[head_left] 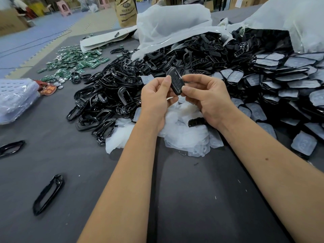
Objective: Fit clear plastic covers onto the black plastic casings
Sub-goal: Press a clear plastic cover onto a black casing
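A black plastic casing [175, 79] with button openings is held upright above the table between both hands. My left hand [156, 97] pinches its left edge with thumb and fingers. My right hand [205, 97] grips its right edge, thumb at the lower corner. Whether a clear cover sits on it cannot be told. Below the hands lies a heap of clear plastic covers [182, 137] with one black casing [197, 121] on top. A large pile of black frames [108, 95] spreads to the left, and finished casings with clear covers [284, 88] are stacked to the right.
White plastic bags [171, 27] spill black parts at the back. Green circuit boards [75, 62] lie at the far left of the grey table [192, 199]. Two loose black frames [49, 194] sit near the front left, and a clear bag [15, 97] rests at the left edge.
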Demonstrator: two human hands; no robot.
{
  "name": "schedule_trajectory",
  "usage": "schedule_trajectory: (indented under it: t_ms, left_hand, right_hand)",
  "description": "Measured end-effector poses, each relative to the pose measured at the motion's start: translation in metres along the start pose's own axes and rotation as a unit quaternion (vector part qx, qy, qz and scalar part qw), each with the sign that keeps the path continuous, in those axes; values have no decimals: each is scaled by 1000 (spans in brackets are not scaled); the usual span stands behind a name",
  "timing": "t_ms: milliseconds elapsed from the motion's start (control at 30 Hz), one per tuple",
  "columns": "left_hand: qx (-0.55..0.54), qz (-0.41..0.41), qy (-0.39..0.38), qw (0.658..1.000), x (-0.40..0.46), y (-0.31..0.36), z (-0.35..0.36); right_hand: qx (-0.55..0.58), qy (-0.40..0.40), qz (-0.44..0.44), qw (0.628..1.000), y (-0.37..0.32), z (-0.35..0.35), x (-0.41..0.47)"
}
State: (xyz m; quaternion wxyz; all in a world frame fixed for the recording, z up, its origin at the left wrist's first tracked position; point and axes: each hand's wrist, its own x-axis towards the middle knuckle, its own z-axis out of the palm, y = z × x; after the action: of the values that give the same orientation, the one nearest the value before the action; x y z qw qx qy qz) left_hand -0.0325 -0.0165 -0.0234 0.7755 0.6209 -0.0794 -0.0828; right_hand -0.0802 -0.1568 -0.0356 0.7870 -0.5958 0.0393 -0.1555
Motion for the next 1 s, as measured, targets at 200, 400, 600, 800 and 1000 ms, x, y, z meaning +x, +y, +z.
schedule_trajectory:
  t_ms: [200, 400, 600, 800, 1000]
  left_hand:
    - [82, 47, -34, 995, -3, -2, 2]
    - [66, 42, -62, 995, -4, 0, -1]
    - [26, 14, -70, 997, -5, -1, -1]
    - [30, 16, -57, 998, -5, -2, -2]
    - [29, 14, -72, 997, -5, -3, -2]
  right_hand:
    - [75, -1, 45, 996, -3, -3, 3]
    - [87, -4, 42, 995, -3, -5, 2]
    - [76, -15, 52, 996, -5, -6, 2]
    - [77, -6, 64, 995, -6, -5, 2]
    - [85, -20, 70, 994, -9, -6, 1]
